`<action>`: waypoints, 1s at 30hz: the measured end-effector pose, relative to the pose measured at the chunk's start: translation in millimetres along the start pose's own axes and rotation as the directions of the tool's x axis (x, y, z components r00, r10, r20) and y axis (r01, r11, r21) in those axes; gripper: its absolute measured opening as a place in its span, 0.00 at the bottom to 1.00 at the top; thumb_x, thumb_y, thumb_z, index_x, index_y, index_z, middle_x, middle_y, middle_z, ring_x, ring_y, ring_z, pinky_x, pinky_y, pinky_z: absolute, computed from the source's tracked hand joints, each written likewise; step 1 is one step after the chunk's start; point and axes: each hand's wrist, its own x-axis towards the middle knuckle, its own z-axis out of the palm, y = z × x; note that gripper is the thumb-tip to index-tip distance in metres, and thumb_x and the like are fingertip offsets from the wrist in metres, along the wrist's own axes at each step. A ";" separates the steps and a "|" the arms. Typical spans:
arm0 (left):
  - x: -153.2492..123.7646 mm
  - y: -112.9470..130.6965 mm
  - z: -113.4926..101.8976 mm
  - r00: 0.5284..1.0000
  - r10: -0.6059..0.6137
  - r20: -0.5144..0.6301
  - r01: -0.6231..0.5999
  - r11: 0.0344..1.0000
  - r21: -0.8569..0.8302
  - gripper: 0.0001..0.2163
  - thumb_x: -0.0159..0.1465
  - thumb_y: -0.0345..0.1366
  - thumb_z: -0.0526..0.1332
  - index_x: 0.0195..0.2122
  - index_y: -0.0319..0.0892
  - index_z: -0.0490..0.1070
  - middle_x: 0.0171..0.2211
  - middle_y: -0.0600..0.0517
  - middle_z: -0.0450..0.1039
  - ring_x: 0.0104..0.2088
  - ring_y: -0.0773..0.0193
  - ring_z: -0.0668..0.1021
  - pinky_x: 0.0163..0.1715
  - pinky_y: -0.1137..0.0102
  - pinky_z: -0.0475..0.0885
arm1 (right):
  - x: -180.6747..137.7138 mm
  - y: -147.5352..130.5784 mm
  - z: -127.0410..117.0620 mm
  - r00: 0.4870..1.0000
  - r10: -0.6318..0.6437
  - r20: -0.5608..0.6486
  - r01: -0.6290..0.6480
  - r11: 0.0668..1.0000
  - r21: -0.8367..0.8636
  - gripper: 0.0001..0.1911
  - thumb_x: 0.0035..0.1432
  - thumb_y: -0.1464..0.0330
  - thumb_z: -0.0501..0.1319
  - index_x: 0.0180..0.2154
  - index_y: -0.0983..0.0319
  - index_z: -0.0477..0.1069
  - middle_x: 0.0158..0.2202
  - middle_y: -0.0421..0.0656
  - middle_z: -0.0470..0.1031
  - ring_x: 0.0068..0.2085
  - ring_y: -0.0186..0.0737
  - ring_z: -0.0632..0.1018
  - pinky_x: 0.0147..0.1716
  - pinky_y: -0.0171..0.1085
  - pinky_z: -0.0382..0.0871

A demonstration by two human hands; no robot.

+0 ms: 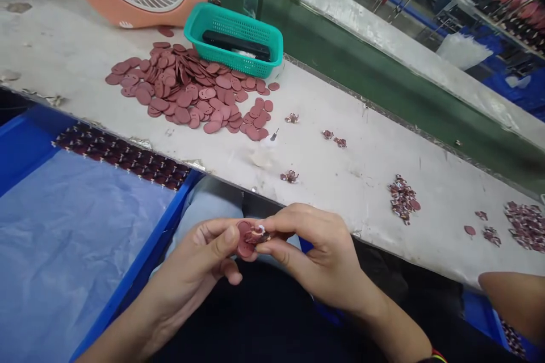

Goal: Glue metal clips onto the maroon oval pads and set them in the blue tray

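Just off the bench's near edge, my left hand point(208, 255) pinches a reddish-brown oval disc point(244, 247) between thumb and fingers. My right hand point(313, 247) is closed on a small brown figurine piece with white spots point(258, 233), which touches the face of the disc. Fingertips cover part of both pieces, so I cannot tell whether they are joined. On the bench beyond my hands lies a large heap of similar oval discs point(183, 99). Small brown pieces point(290, 176) lie loose nearby, and a small dark pointed thing point(274, 135) stands beside the heap.
A green basket point(276, 48) with dark items stands behind the heap, beside an orange fan point(187, 5). Left, a blue crate point(157, 221) holds rows of dark pieces point(123, 153) and a pale sheet. More figurine pieces point(402, 198) sit rightward. Another person's arm point(515, 300) enters right.
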 end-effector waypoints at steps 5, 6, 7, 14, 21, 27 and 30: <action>1.0 -0.4 -0.5 1.000 -0.010 -0.004 0.010 1.000 0.007 0.14 0.56 0.48 0.72 0.27 0.42 0.83 0.27 0.53 0.75 0.26 0.70 0.71 0.19 0.83 0.70 | 0.8 -0.3 -1.4 0.999 -0.011 0.042 0.012 1.000 -0.019 0.08 0.62 0.73 0.67 0.44 0.61 0.76 0.34 0.42 0.82 0.33 0.35 0.80 0.36 0.34 0.77; 1.4 -0.8 -0.8 1.000 -0.013 -0.003 0.013 1.000 0.009 0.14 0.56 0.48 0.72 0.27 0.41 0.83 0.27 0.53 0.74 0.26 0.70 0.71 0.19 0.83 0.70 | 0.6 -0.4 -1.6 0.999 -0.009 0.046 0.010 1.000 -0.021 0.08 0.61 0.73 0.67 0.44 0.62 0.76 0.34 0.42 0.82 0.33 0.34 0.80 0.36 0.34 0.77; 1.8 -1.2 -1.0 1.000 -0.016 -0.003 0.016 1.000 0.006 0.14 0.56 0.48 0.72 0.28 0.41 0.82 0.27 0.53 0.74 0.26 0.70 0.71 0.19 0.82 0.70 | 0.6 -0.5 -1.7 0.999 -0.010 0.047 0.011 1.000 -0.021 0.08 0.61 0.74 0.67 0.44 0.62 0.76 0.35 0.42 0.82 0.33 0.35 0.80 0.36 0.34 0.77; 1.7 -2.5 -1.6 0.999 -0.037 0.000 0.037 0.999 -0.021 0.13 0.56 0.46 0.72 0.26 0.41 0.82 0.27 0.53 0.74 0.26 0.70 0.71 0.19 0.83 0.71 | 2.5 -2.0 -2.3 0.997 -0.031 0.076 0.033 0.999 -0.025 0.07 0.64 0.73 0.65 0.44 0.62 0.76 0.34 0.42 0.82 0.33 0.34 0.81 0.36 0.33 0.77; 0.7 -1.9 -2.2 0.999 -0.039 -0.009 0.039 0.999 -0.025 0.15 0.54 0.48 0.73 0.27 0.40 0.82 0.25 0.53 0.72 0.25 0.69 0.71 0.18 0.82 0.70 | 2.4 -1.7 -2.6 0.994 -0.042 0.103 0.047 0.998 -0.044 0.08 0.63 0.74 0.66 0.44 0.61 0.75 0.35 0.41 0.82 0.33 0.34 0.80 0.36 0.32 0.76; 1.0 -1.0 -1.2 0.998 -0.045 -0.035 0.044 0.999 -0.029 0.13 0.56 0.46 0.73 0.24 0.41 0.81 0.25 0.52 0.73 0.24 0.70 0.70 0.18 0.82 0.69 | 4.1 -3.1 -3.3 0.989 -0.062 0.135 0.069 0.996 -0.050 0.08 0.64 0.74 0.64 0.45 0.62 0.75 0.36 0.42 0.82 0.35 0.34 0.80 0.36 0.32 0.76; -1.3 0.8 0.3 0.998 -0.038 -0.042 0.037 0.999 -0.015 0.14 0.56 0.47 0.72 0.25 0.41 0.82 0.26 0.52 0.74 0.25 0.70 0.70 0.19 0.82 0.69 | 5.3 -3.8 -3.4 0.988 -0.056 0.145 0.066 0.995 -0.070 0.08 0.64 0.74 0.64 0.45 0.62 0.75 0.36 0.43 0.81 0.35 0.35 0.80 0.36 0.32 0.77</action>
